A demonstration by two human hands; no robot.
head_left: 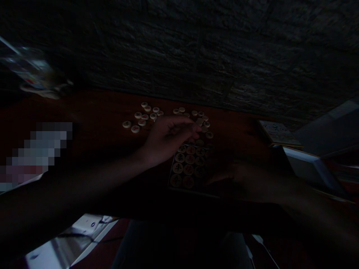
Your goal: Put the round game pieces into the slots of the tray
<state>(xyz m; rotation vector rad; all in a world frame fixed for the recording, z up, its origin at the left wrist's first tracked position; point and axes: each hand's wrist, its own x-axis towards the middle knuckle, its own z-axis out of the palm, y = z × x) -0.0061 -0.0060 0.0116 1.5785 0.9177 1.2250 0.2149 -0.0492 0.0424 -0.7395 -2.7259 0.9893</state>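
My left hand [174, 132] reaches over the far edge of a shallow box [171, 175], its fingers bent together. At its fingertips is a pale round Chinese chess piece [199, 121], apparently pinched, though the dim light blurs the contact. Inside the box, wooden pieces with black or red characters, such as one black-marked piece [177, 167], lie flat in rows. My right hand [227, 175] is in deep shadow at the box's right side, hiding part of it; its fingers are hard to make out. Loose Chinese chess pieces [135, 129] are scattered beyond and left of the box.
A stone-textured wall [179, 56] rises behind the dark reddish table [95, 112]. At the far left stands a clear plastic cup [36, 71] with a straw. A flat patterned box [280, 132] and an open tray or lid [304, 166] lie to the right.
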